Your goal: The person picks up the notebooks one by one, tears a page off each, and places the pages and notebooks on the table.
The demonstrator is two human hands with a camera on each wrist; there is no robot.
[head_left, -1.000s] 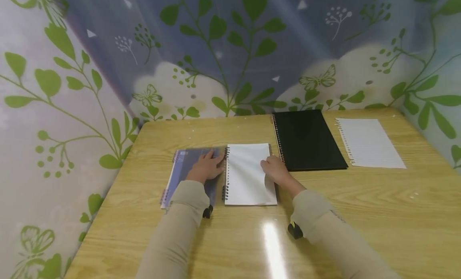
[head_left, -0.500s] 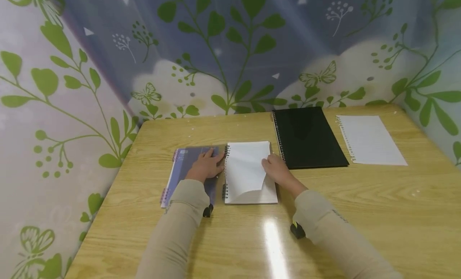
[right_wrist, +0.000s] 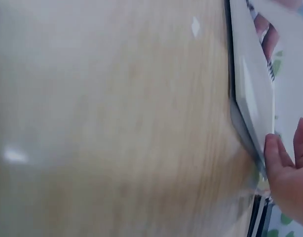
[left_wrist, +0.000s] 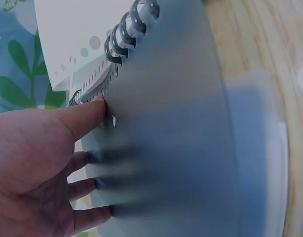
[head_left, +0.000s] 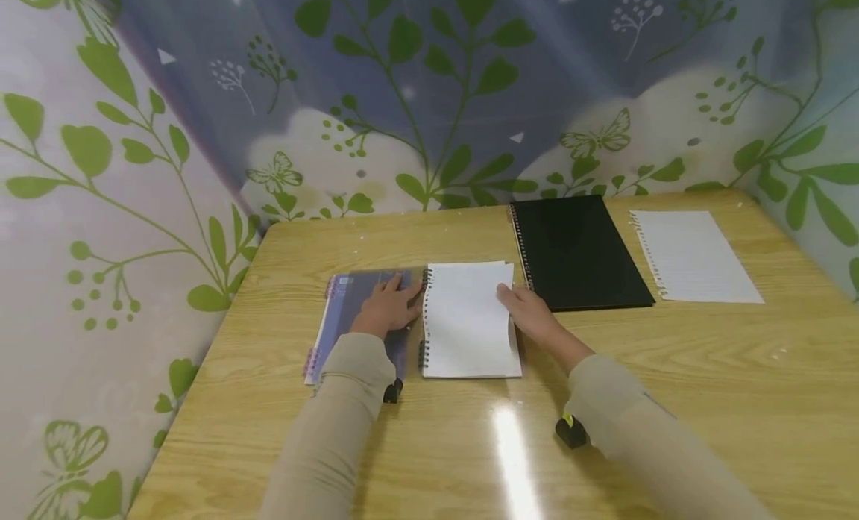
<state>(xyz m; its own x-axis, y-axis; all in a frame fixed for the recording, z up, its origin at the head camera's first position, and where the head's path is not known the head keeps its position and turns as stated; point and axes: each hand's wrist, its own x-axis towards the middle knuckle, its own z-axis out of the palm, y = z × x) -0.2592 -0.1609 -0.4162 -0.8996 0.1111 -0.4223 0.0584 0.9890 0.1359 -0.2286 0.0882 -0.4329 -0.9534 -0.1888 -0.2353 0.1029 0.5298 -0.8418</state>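
Nearest, at the bottom of the head view, two beige sleeves reaching up from the lower edge across the glossy yellow wooden table [head_left: 705, 371], with a bright glare streak between them.

Just above, at centre, the open spiral-bound notebook with white lined pages [head_left: 470, 322], lying flat, wire coil running down its left side. To its left, folded back flat on the table, the translucent blue-grey plastic cover [head_left: 349, 311], also seen in the left wrist view [left_wrist: 181, 138].

Left hand [head_left: 389, 307] [left_wrist: 38, 163] lying flat on that cover, fingers straight and spread, thumb tip close to the coil; pressing down, gripping nothing.

Right hand [head_left: 530, 311] [right_wrist: 287, 177] at the page's right edge, fingers extended and touching the top sheet's margin; whether pinching the sheet, cannot tell.

Farther, upper centre-right, a closed black spiral-bound notebook [head_left: 577, 251]. Right of it, apart, a loose white lined sheet with a torn perforated edge [head_left: 694, 255].

Farthest, across the top and sides, the wall covering printed with green leaves and butterflies [head_left: 429, 95].
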